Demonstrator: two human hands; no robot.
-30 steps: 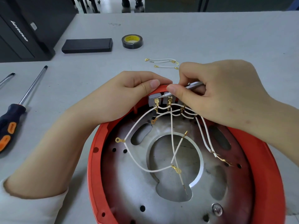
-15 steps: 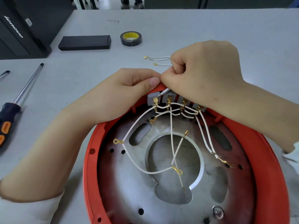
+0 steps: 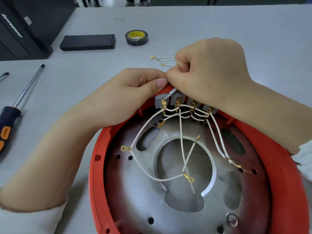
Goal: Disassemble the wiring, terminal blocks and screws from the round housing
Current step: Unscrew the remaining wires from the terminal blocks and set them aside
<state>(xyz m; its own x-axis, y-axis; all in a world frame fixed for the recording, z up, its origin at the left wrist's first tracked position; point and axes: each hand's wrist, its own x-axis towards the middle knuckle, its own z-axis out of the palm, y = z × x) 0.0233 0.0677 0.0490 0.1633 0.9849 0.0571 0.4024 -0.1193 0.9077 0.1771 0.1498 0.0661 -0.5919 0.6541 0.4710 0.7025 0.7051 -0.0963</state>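
Holding the round housing [image 3: 287,191] by its far rim: left hand [image 3: 128,95] curled over the red edge, thumb beside the grey terminal blocks [image 3: 159,99]. Right hand [image 3: 207,71] fisted around a thin metal tool [image 3: 172,92], tip at the leftmost brass terminal. White wiring [image 3: 143,130] sprawls across the metal plate. Housing sits on the bench [image 3: 219,27]; screwdriver [image 3: 18,102] lies off left.

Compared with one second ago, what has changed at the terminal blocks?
The right hand closed into a fist round the small metal tool, raising its handle end and bringing its tip onto the leftmost terminal block. The left hand still grips the red housing rim; the wires are unchanged.
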